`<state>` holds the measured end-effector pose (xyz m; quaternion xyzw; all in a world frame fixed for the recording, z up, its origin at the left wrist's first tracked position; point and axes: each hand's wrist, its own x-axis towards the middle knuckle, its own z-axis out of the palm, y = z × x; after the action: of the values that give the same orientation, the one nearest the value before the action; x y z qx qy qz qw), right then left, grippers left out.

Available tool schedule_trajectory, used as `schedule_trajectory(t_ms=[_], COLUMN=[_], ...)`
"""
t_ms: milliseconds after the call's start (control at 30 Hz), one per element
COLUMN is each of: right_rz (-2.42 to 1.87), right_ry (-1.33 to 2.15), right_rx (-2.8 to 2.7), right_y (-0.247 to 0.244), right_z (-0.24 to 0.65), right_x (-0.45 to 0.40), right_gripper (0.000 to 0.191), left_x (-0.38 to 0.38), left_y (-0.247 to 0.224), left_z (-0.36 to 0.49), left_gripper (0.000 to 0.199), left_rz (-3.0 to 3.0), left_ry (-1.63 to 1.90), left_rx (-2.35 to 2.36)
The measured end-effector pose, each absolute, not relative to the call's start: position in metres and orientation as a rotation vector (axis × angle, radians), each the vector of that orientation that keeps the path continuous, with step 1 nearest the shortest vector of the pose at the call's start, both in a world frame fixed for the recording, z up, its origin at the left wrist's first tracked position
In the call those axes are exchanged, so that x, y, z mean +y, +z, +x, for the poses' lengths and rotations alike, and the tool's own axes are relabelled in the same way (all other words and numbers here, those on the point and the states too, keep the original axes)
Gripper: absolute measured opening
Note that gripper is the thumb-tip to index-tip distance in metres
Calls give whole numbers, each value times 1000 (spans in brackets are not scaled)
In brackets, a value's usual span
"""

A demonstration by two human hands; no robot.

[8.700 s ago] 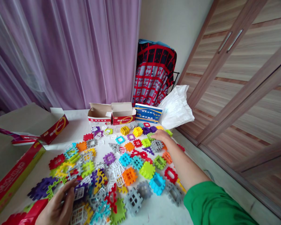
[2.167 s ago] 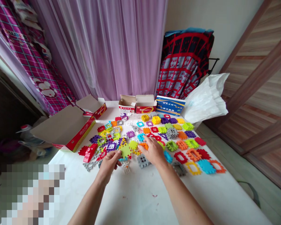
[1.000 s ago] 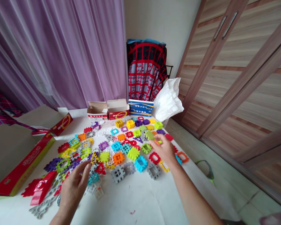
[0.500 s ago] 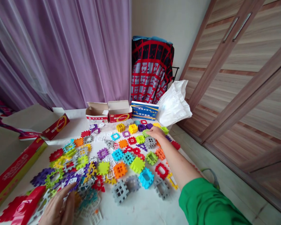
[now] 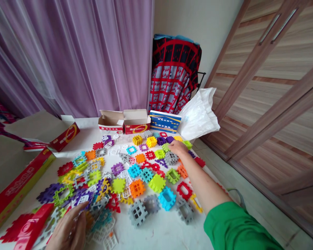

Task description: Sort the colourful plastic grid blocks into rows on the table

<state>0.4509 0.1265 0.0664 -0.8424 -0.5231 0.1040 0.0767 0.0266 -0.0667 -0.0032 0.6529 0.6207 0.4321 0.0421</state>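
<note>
My right hand (image 5: 178, 148) reaches to the far right of the table, its fingers closed at a light green building block (image 5: 166, 147). The block is partly covered by the fingertips. Close by lie a round grey block (image 5: 171, 158), purple blocks (image 5: 161, 141) and a yellow-green block (image 5: 160, 154). My left hand (image 5: 69, 227) rests low at the near left, fingers loosely bent and apart, with nothing visible in it. Around it are a purple piece (image 5: 79, 198), a long red piece (image 5: 32, 227) and white lattice pieces (image 5: 106, 238).
Many toothed plastic blocks cover the white table (image 5: 156, 236). At the back stand an open red-and-white box (image 5: 137, 127), a blue box (image 5: 165, 121) and a white bag (image 5: 199, 113). A large open red box (image 5: 18, 189) is at left; a wooden wardrobe (image 5: 273, 104) is at right.
The whole view has shifted slightly to the right in the picture. Both hands keep nearly the same places among the blocks; my right hand stays at the light green block.
</note>
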Motion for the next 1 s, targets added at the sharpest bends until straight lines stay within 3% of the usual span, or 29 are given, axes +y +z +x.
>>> schedule_trajectory(t_ms=[400, 1000], right_rz=[-2651, -2740], right_ry=[315, 382], right_rx=[-1665, -1680], right_y=[84, 75], right_z=[446, 456], right_x=[129, 136], right_gripper=[28, 34], left_x=[-72, -68], left_y=[-4, -22], left_z=[30, 26], left_gripper=[31, 31], left_rz=[1720, 1783], left_ry=[1278, 1427], left_rx=[1957, 1902])
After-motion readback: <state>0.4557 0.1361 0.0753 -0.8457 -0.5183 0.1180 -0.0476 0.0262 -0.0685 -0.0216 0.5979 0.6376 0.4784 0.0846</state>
